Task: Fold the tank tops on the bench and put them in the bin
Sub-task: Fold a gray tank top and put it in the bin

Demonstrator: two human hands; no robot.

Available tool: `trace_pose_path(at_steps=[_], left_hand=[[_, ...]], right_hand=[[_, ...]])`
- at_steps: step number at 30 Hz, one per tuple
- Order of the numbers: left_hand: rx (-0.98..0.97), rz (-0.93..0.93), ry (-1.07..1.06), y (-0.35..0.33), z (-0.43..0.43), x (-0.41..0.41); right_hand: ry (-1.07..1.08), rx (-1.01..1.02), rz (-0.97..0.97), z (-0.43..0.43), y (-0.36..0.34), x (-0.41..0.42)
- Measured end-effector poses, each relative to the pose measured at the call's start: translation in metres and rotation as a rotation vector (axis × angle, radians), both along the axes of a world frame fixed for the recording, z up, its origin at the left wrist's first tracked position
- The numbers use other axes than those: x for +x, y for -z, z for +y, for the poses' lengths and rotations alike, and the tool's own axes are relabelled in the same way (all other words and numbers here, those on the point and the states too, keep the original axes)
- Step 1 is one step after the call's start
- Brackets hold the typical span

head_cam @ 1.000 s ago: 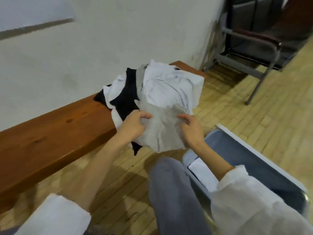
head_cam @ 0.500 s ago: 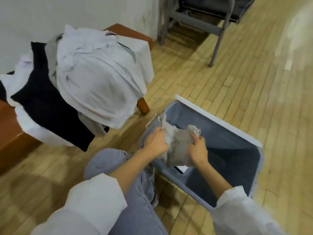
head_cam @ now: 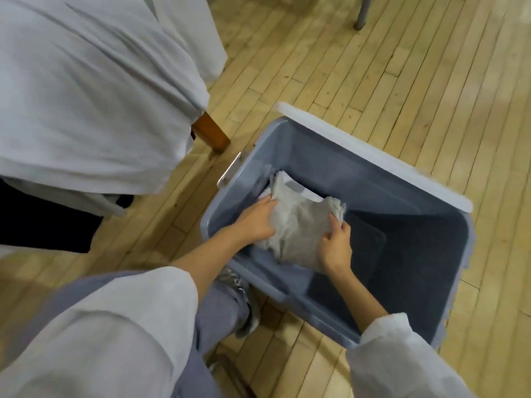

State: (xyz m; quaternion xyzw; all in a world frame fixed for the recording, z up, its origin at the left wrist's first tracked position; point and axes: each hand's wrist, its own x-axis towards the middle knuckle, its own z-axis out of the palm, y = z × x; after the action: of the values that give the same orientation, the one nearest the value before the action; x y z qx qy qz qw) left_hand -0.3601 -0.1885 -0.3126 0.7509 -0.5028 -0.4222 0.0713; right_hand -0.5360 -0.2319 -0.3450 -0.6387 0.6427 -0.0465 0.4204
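1. The folded grey tank top (head_cam: 298, 228) is inside the blue-grey plastic bin (head_cam: 373, 158), in its near-left part, held between both hands.
2. The left hand (head_cam: 255, 222) grips the bundle's left edge with curled fingers. The right hand (head_cam: 336, 245) pinches its right edge, thumb raised towards the cloth's far-right corner. Both hands are closed on the fabric, neither one spread.
3. The relation that matters is that the bundle lies directly between the hands. Its long axis runs roughly far to near, so each hand has one long side. Neither hand is nearer than the other. Letting go should need only both grips opening at once.
4. I cannot tell whether the bundle already rests on what lies under it or hangs just above.
5. In the bin, a white folded garment (head_cam: 298, 188) peeks out from under the far edge of the grey one, close to the left wall. The dark bin floor shows to the right of both.
6. I judge this to be the placing step for this piece, and nearly finished.
7. More work looks to remain. A crumpled white garment (head_cam: 86, 96) and a black garment (head_cam: 43, 225) drape over the worktop, of which only a wooden leg (head_cam: 212, 133) shows. They lie left of the bin, above the pale plank floor (head_cam: 373, 67).
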Motion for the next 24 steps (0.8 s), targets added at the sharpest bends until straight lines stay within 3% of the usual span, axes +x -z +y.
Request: trace_pose_path(at_steps=[4,11,16,24], left_hand=[[0.047,-0.030,0.100,0.040,-0.023,0.003],[0.016,-0.143,0.088,0.090,-0.074,0.008],[0.095,-0.402,0.148,0.137,-0.083,0.013],[0.251,-0.382,0.120,0.174,-0.076,0.010]], right_hand=[[0.024,0.029,0.021,-0.012,0.032,-0.001],[0.112,-0.026,-0.029,-0.049,0.088,0.014],[0.129,-0.054,-0.063,-0.051,0.136,0.023],[0.273,0.036,-0.012,-0.029,0.178,0.015]])
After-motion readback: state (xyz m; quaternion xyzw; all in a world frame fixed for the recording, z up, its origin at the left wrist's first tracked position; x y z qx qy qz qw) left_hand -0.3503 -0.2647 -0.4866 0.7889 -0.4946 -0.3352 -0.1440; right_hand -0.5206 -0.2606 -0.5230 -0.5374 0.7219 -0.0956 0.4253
